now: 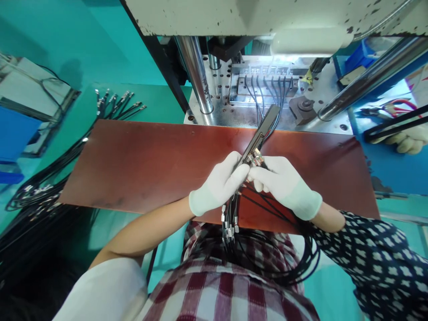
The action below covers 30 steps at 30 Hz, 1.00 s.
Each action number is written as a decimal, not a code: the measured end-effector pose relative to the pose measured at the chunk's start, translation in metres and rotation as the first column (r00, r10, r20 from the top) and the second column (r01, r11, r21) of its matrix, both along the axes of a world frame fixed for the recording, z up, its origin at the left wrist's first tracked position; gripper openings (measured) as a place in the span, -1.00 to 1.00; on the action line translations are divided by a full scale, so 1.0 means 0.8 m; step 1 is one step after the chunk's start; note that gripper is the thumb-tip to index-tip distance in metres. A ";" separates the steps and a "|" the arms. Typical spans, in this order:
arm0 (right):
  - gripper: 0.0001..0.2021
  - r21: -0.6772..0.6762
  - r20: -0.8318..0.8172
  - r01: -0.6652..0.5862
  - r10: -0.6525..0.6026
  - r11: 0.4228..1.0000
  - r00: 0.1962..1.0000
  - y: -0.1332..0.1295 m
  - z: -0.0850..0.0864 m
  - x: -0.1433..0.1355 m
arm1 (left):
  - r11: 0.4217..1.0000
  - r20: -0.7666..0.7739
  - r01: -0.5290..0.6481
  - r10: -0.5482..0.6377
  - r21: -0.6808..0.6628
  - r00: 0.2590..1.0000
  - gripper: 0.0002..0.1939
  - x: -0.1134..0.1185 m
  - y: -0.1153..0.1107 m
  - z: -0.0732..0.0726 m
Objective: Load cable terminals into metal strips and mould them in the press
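The left hand (222, 180), in a white glove, has its thumb and fingers closed on the lower end of a metal bar (264, 127), which slants up and away over the board (150, 165). The right hand (284, 183), gloved too, has its fingers drawn together on the cables (310, 263) beside that end; how many it pinches is hard to tell behind the glove. Metal connectors (256, 158) show at the bar, between the hands. The cables loop down over the board's near edge onto the lap. Beyond the bar, grey leads (259, 96) run from a die (239, 91) on the press plate (220, 96). Farther left lies a black bundle (67, 156); at right, pliers (374, 111) and a loose glove (409, 140).
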State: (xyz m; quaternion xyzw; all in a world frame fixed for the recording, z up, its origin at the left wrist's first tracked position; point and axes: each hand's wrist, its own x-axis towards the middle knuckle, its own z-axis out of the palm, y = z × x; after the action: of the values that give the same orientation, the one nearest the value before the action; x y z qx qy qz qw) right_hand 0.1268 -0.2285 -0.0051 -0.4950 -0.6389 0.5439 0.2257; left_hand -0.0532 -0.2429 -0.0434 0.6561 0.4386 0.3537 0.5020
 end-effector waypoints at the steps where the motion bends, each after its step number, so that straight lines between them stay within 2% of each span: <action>1: -0.68 0.012 -0.005 -0.011 0.011 1.000 1.000 -0.001 -0.002 0.000 | 1.000 -0.030 -0.004 0.005 0.021 1.000 -0.65 0.000 0.001 0.000; 4: -0.65 0.031 0.003 -0.015 0.015 0.999 1.000 -0.005 -0.003 0.003 | 1.000 0.003 0.017 -0.017 -0.003 1.000 -0.61 -0.001 0.003 0.000; 7: -0.67 0.055 0.000 0.094 -0.095 0.994 0.996 -0.008 0.003 0.007 | 0.994 0.126 0.040 -0.028 -0.098 0.992 -0.58 0.000 0.003 -0.001; 11: -0.72 0.157 -0.008 0.198 -0.199 0.967 0.980 -0.005 0.012 0.011 | 0.984 0.258 0.055 -0.010 -0.168 0.966 -0.59 0.002 0.003 -0.003; 14: -0.71 0.082 -0.036 0.219 -0.216 0.972 0.976 0.002 0.018 0.016 | 0.962 0.361 0.094 0.006 -0.258 0.932 -0.61 0.002 0.005 -0.005; 17: -0.65 0.033 -0.020 0.175 -0.175 0.984 0.984 0.008 0.021 0.021 | 0.939 0.411 0.150 -0.011 -0.308 0.912 -0.62 0.000 0.007 -0.006; 21: -0.76 0.076 -0.002 0.117 -0.117 0.990 0.993 0.012 0.015 0.021 | 0.943 0.393 0.166 -0.042 -0.287 0.919 -0.63 -0.001 0.007 -0.007; 26: -0.76 0.147 0.005 0.148 -0.151 0.978 0.989 0.011 0.009 0.017 | 0.957 0.347 0.168 -0.078 -0.235 0.934 -0.63 -0.002 0.006 -0.007; 30: -0.77 0.165 0.067 0.141 -0.154 0.976 0.986 0.007 0.009 0.013 | 0.993 0.104 0.100 -0.094 -0.057 0.990 -0.63 -0.003 0.006 -0.005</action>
State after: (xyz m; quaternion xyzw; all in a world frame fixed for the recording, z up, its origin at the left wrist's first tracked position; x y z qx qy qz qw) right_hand 0.1369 -0.2228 0.0022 -0.5427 -0.6502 0.4527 0.2788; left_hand -0.0556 -0.2379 -0.0476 0.6420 0.3910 0.3478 0.5604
